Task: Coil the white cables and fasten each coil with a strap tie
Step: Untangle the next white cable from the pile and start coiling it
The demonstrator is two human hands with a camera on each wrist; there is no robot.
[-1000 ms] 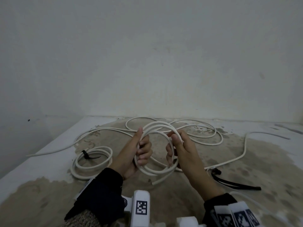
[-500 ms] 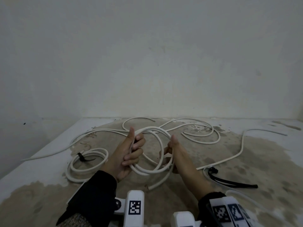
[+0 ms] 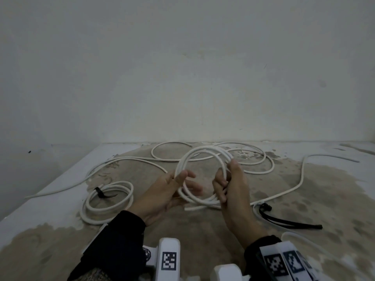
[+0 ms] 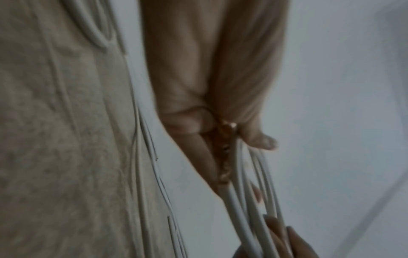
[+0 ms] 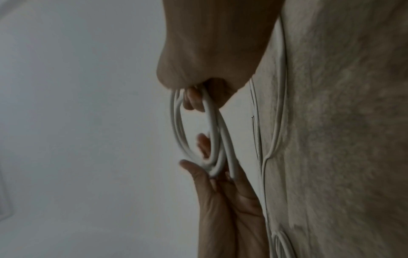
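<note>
Nearest the camera, the dark sleeves [image 3: 113,240] and white wrist mounts with printed markers [image 3: 168,260] fill the bottom of the head view. Above them the left hand [image 3: 162,196] has its fingers fairly straight, thumb laid on the left side of the coil in hand [image 3: 199,173], other fingers spread behind the loops; it grips loosely, if at all. The right hand [image 3: 233,185] has its fingers curled round the right side of that coil, clamped on several turns of white cable. The coil is lifted off the stained worktop [image 3: 203,226], standing nearly upright between the 2 hands. To the left on the worktop lies a finished coil [image 3: 107,201] bound with a black strap tie [image 3: 101,194]. To the right lie loose black strap ties [image 3: 288,222]. Farther back, uncoiled white cable [image 3: 253,161] runs in wide loops toward the pale wall [image 3: 182,67].
</note>
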